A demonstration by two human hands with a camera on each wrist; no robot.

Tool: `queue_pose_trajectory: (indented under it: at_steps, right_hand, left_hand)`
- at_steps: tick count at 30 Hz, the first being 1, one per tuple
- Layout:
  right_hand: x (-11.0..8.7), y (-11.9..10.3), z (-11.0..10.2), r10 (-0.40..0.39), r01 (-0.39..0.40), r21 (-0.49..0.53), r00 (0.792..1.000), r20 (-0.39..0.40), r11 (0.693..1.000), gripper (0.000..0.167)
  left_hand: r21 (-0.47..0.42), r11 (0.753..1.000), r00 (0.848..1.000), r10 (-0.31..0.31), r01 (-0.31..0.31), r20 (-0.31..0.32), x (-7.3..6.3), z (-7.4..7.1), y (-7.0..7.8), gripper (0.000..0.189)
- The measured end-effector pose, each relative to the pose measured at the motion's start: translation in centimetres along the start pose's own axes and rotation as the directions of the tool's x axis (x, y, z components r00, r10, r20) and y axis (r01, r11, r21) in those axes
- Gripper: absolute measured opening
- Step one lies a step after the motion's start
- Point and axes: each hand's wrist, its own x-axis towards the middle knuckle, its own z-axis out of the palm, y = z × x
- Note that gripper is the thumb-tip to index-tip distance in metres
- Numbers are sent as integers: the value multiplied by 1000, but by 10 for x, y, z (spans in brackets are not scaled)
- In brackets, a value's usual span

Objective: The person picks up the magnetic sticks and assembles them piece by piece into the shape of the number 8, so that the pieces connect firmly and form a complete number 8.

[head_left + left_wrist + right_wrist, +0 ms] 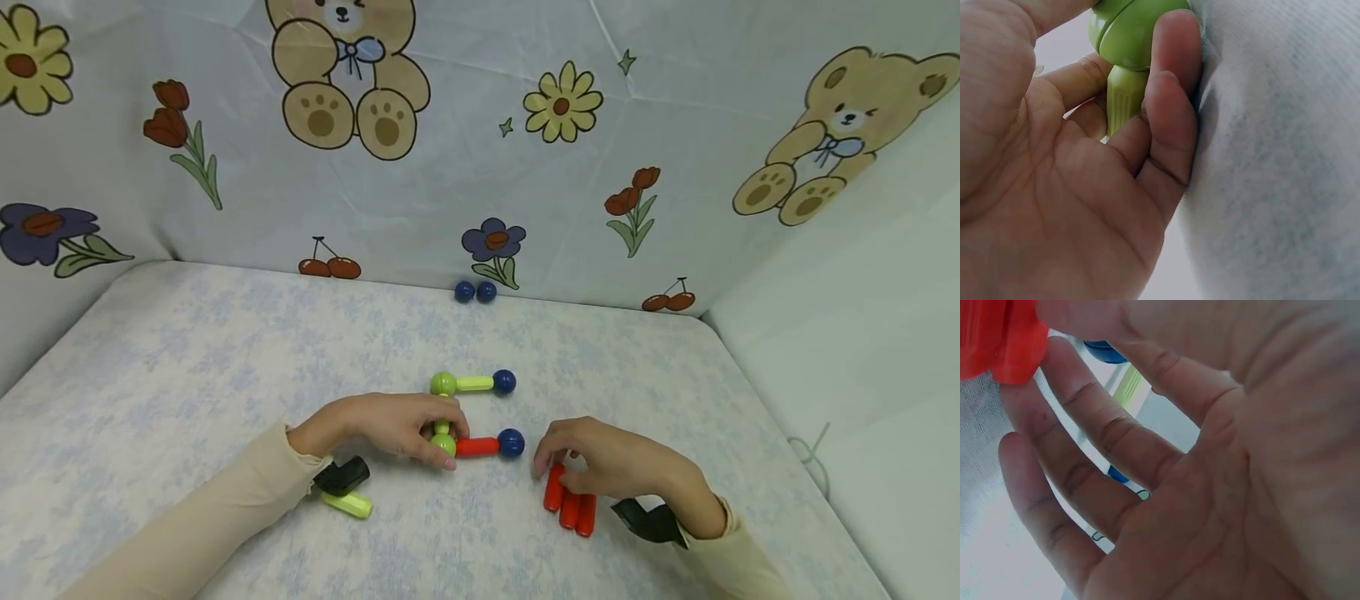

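Note:
My left hand (405,425) grips a light green ball (444,446) at the near corner of a ball-and-rod toy frame. A green rod (1124,97) runs from that ball to another green ball (443,383). From the far corner a yellow-green rod (476,383) reaches a dark blue ball (504,382); from the near one, a red rod (477,447) ends at another blue ball (512,442). My right hand (611,458) has thumb and fingertips about the leftmost red rod (553,488) of a loose group, pinching it near its far end.
Two more red rods (577,512) lie side by side against the pinched one. A loose yellow-green rod (348,504) is beside the left wrist. Two blue balls (476,292) rest at the table's back edge, before a printed cloth wall (450,192).

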Motion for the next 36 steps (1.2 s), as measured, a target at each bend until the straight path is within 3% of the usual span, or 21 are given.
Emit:
queue_pose_trajectory:
  at_steps: [36]
  right_hand:
    - [9, 1, 9, 56, -56, -64, 998, -12, 996, 21]
  left_hand:
    - [-8, 1000, 1000, -16, 16, -2, 0, 0, 1, 26]
